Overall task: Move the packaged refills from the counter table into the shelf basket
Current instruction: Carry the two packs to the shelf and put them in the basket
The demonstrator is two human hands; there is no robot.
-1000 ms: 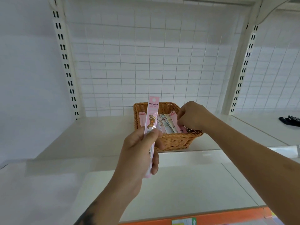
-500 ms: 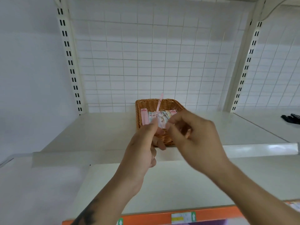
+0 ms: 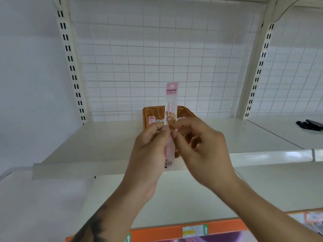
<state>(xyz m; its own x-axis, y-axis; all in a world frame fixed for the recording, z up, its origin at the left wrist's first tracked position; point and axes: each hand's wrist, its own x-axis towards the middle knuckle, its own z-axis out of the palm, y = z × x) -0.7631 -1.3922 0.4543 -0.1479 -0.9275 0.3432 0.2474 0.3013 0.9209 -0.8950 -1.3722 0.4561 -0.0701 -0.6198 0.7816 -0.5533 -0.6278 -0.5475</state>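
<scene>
since the earlier frame the right hand (image 3: 201, 147) has pulled back from the basket (image 3: 153, 111) to meet the left hand (image 3: 150, 151) at mid-frame, and the pink refill packet (image 3: 171, 102) now stands upright and face-on in front of the basket. the left hand's fingers are curled round the packet's lower half, thumb pressed to its edge; the right hand's thumb and forefinger appear to pinch its middle, though blur makes that uncertain. the likeliest risk, i judge, is a fumbled handover: the slim, slick packet could slip and drop onto the shelf (image 3: 104, 142) short of the basket. both hands hide the basket's front, so the packets already inside barely show, and the print is unreadable.
</scene>
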